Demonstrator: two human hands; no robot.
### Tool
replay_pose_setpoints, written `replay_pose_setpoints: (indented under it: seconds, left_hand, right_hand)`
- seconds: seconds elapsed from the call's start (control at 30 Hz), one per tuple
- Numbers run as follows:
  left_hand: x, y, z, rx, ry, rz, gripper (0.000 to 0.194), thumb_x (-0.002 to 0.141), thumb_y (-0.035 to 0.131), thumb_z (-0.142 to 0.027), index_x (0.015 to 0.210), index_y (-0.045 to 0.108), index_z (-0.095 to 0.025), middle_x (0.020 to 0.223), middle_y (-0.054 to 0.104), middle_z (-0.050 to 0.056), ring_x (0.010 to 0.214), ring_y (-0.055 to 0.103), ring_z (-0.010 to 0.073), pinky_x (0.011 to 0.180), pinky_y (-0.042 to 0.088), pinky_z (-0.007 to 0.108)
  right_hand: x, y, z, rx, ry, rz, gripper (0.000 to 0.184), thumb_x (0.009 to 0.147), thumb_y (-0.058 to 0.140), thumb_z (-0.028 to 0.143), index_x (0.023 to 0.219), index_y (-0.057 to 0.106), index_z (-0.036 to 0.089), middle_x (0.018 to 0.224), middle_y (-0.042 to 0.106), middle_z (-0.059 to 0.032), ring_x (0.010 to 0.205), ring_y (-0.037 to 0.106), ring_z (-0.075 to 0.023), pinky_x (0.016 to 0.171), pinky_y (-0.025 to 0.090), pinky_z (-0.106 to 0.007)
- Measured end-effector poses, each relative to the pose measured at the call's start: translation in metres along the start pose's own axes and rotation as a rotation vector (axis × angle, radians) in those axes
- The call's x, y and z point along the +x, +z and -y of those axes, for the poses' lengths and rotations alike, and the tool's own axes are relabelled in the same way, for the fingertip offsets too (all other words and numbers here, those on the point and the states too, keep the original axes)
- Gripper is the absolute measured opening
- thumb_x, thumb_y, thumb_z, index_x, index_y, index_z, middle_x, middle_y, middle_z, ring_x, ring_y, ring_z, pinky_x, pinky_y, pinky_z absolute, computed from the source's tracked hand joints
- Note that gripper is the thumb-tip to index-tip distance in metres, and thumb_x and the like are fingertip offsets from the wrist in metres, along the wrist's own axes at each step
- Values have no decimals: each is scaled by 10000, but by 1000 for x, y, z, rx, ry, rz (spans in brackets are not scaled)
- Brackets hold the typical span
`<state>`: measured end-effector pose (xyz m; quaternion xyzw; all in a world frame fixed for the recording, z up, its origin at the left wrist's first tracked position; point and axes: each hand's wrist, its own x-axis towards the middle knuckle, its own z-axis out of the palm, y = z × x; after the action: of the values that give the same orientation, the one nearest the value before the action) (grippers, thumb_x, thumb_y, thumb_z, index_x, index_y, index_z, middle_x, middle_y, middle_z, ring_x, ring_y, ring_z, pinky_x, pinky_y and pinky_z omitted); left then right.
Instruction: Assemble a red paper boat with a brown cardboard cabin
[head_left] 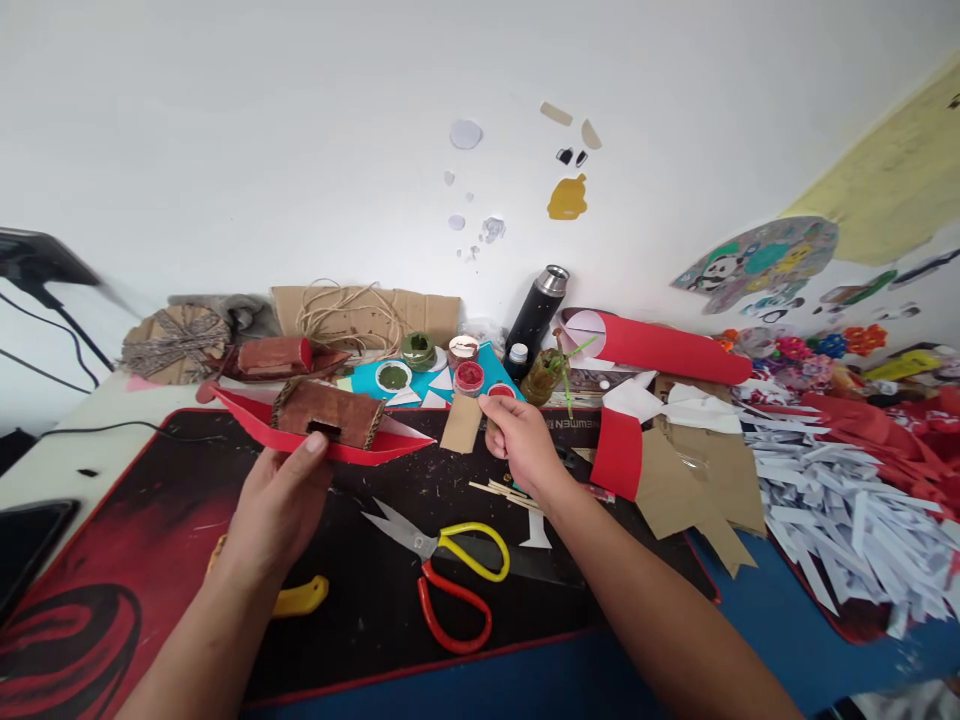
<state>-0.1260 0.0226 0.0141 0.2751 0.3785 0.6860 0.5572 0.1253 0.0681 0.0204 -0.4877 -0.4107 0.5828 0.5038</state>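
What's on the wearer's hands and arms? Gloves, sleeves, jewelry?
Left hand and right hand are both ungloved, with no sleeves, watch or rings visible. Something orange-yellow shows at the left wrist's outer edge, maybe a bracelet; can't tell for sure.

A long red paper boat with pointed ends and an arched brown cover [330, 408] is raised in the left hand [281, 500], the thumb against its near side at the lower edge of a dark rectangular opening and the other fingers underneath. Twisted, rope-like trim edges both ends of the cover. The hull slants, its left end higher than its right, with pale paper inside the right tip. A flat tan cardboard rectangle [460, 426] lies just left of the right hand's [517, 435] fingertips; whether they touch it is unclear.
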Motion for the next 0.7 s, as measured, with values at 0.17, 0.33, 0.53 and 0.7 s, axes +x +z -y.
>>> replay_pose_setpoints:
  seconds: [0.17,0.33,0.53,0.7]
  left_hand:
    - [0,3,-1,-8,29,-5,380,753,977,-400,1052,859,-198,1121,864,97,1283,734,353,1163,561,478]
    - [1,4,-5,-24,59,-9,442,739,983,-426,1080,850,-178,1143,860,112,1285,732,361,1164,557,483]
    - [1,3,-10,-53,66,-24,394,748,971,-408,1052,841,-195,1103,868,95,1268,746,366,1140,575,482]
    - [1,8,-18,-78,99,-16,374,771,935,-462,1039,847,-216,1063,874,88,1321,721,370,1142,584,473]
  right_hand:
    - [-9,-3,-2,-90,-19,6,451,828,818,621,771,639,210,461,404,111,378,341,-82,400,258,-221]
    - [-13,-3,2,-541,-252,18,360,1015,649,505,1050,837,201,585,677,12,519,624,-176,549,498,-274]
    - [-11,7,-4,-1068,-554,199,319,1118,573,290,1308,828,270,1328,827,-51,1197,791,-237,1094,556,-344]
    - [-4,18,-12,-1272,-577,373,361,1163,511,253,1414,770,253,1374,807,-55,1236,779,-225,1074,550,-325]
